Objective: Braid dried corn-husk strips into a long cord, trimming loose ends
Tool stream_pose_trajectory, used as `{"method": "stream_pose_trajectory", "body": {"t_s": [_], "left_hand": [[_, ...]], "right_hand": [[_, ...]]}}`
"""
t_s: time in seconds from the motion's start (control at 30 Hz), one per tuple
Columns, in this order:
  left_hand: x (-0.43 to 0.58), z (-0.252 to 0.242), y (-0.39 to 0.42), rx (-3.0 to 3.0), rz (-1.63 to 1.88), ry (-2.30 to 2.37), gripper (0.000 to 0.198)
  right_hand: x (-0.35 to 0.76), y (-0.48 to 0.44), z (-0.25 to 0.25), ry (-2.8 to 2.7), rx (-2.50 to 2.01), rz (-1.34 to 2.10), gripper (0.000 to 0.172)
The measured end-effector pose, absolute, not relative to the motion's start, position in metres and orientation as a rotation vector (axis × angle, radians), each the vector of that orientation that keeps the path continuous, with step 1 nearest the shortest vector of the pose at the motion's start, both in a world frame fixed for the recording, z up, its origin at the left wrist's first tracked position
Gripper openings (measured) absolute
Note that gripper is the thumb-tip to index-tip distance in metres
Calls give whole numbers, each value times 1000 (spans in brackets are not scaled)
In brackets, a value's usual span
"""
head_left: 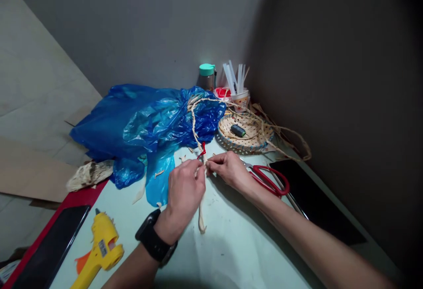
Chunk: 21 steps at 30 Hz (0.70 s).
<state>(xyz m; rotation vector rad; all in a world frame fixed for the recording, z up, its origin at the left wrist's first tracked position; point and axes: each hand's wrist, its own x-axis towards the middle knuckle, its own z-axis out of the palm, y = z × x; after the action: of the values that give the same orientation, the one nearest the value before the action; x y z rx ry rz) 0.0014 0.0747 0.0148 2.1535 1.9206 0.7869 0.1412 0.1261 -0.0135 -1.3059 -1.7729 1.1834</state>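
My left hand (187, 186), with a black watch on its wrist, is closed on a pale braided fibre cord (194, 124) at the middle of the table. Meeting it from the right, my right hand (228, 168) pinches the same cord between thumb and fingers. A small red clip-like piece (202, 149) sits on the cord just beyond my fingertips. Below my hands a loose tail of fibre (201, 220) hangs toward me on the table. From the red piece, the braid runs back over the blue plastic bag and loops off to the right. My fingers hide the gripped part.
A blue plastic bag (132, 117) fills the back left. Behind my right hand stands a woven basket (246, 146) with a dark thread spool (238, 130). Red-handled scissors (269, 181) lie right, beside a dark flat panel (317, 201). A yellow glue gun (104, 245) lies front left.
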Motion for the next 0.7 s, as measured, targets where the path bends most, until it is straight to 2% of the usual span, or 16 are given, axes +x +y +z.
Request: {"method": "stream_pose_trajectory", "body": {"t_s": [0.2,0.33,0.43,0.57,0.63,0.7], "left_hand": [[25,-5,55,2635,538,1856,27],[30,-9,54,2674,406,1811,35],[23,-2,59,2477,553,1712,24],[8,8,75,1948,959,1831,26],[3,8,82,1654,1060,1664,17],[2,5,89,1346,1075,1354,21]], "right_hand": [[144,126,-5,-1621,-1236,1498,26],[148,124,1,-1554,-1176,1679,26],[148,125,-1,-1517,-1153,1710,24],[147,126,-3,-1482,-1133,1684,18],[147,124,-1,-1463,-1118,1682,18],[145,121,3,-1459,-1096,1697,19]]}}
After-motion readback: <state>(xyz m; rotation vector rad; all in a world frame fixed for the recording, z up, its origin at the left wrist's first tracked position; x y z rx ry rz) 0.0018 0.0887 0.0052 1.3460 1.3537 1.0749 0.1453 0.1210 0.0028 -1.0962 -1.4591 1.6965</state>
